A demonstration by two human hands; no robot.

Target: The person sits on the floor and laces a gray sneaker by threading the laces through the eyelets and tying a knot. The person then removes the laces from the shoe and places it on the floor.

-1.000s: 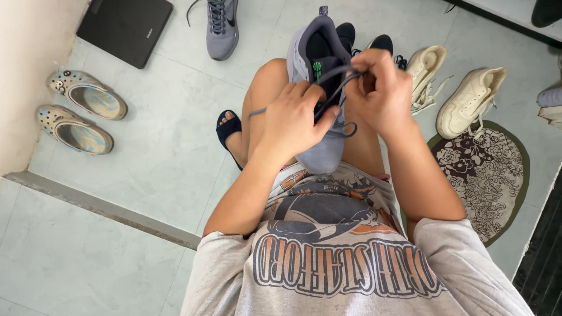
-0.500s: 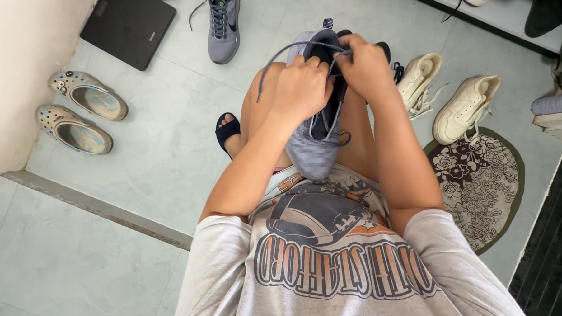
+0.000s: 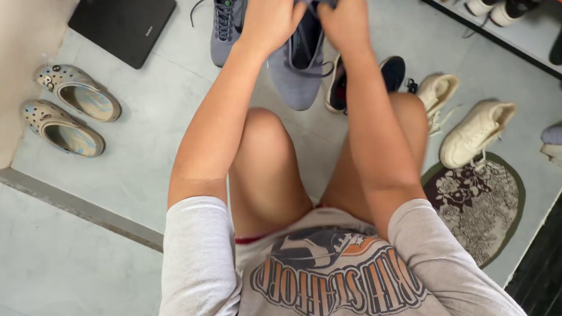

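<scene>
Hands, left (image 3: 270, 18) and right (image 3: 346, 18), both clamped with fingers closed on grey sneaker (image 3: 296, 70) held above knees, matching sneaker (image 3: 225, 26) on tiled floor (image 3: 162, 156) just beside.

We look down on a floor (image 3: 150, 156) of pale grey-green tiles, crossed at the left by a raised grey threshold strip (image 3: 71, 206). A cream wall (image 3: 10, 80) rises at the upper left. Against it lies a flat black scale (image 3: 124, 23). To the right we see an oval rug (image 3: 479, 204) with a dark floral pattern and green edge, and beyond it a black ribbed mat (image 3: 549, 261). Along the upper right runs a low shelf (image 3: 526, 40) with a dark front edge. The light is soft and even.
</scene>
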